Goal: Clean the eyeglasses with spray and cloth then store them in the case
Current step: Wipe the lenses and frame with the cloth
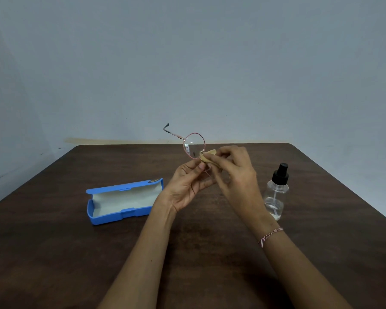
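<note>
One pair of pink wire-rimmed eyeglasses [193, 144], one tan cloth [210, 156], one open blue case [112, 217] and one clear black-capped spray bottle [274, 197] show at the dark wooden counter [76, 253]. The left hand [187, 186] pinches the frame in its grip above the counter's middle, while the right hand [236, 175] pinches the cloth in its grip over the second lens, hiding it. The one visible temple points up-left, toward the wall.

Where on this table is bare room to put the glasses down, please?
Bare wood on the table: in front of the blue case, behind it up to the far edge, and right of the spray bottle. Crowded middle: left hand holds the eyeglasses, right hand the cloth.
</note>
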`<state>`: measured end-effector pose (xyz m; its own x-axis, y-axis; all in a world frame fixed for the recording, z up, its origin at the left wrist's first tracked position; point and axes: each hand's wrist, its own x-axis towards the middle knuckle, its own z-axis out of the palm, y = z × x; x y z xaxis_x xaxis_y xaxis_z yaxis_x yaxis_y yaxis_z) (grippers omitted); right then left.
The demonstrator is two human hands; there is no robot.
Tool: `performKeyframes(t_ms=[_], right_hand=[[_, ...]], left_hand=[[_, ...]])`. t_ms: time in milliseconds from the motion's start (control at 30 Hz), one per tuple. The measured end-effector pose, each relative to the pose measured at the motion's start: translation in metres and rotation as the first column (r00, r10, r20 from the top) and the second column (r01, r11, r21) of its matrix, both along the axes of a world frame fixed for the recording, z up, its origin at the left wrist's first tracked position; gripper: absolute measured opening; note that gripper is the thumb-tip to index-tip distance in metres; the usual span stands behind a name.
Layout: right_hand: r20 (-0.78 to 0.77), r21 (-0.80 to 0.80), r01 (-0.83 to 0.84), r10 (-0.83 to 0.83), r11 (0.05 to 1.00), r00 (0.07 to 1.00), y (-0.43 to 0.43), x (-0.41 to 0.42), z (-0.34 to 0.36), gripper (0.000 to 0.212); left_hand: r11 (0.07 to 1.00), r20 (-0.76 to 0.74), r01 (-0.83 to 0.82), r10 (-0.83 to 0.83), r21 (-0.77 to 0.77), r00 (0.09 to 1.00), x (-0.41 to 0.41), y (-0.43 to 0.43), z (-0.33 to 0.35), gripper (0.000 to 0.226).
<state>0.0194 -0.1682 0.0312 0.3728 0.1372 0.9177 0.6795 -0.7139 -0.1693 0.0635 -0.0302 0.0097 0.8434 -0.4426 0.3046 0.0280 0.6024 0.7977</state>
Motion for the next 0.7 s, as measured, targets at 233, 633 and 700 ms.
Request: performKeyframes(t_ms=[233, 633, 700], right_hand=[[-0.058, 0.058, 0.092, -0.088, 0.994, 0.994, -0.0085, 0.0073, 0.0001, 0.024], [-0.027, 0.008, 0.134, -0.134, 0.991, 0.991, -0.0061, 0.0051, 0.0007, 0.022], [-0.032, 0.066, 0.101, -0.099, 0.993, 0.995, -0.0058, 0.0054, -0.0005, 0.023]], left_hand=[[0.999, 0.044, 0.020, -0.018, -0.045, 0.999, -0.0014, 0.0005, 0.0043, 0.052], [1.000, 0.050, 0.004, -0.003, -0.022, 0.999, -0.0005, 0.0015, 0.0037, 0.053], [1.000, 0.047, 0.002, -0.001, -0.024, 0.999, -0.0012, 0.0013, 0.0043, 0.052]])
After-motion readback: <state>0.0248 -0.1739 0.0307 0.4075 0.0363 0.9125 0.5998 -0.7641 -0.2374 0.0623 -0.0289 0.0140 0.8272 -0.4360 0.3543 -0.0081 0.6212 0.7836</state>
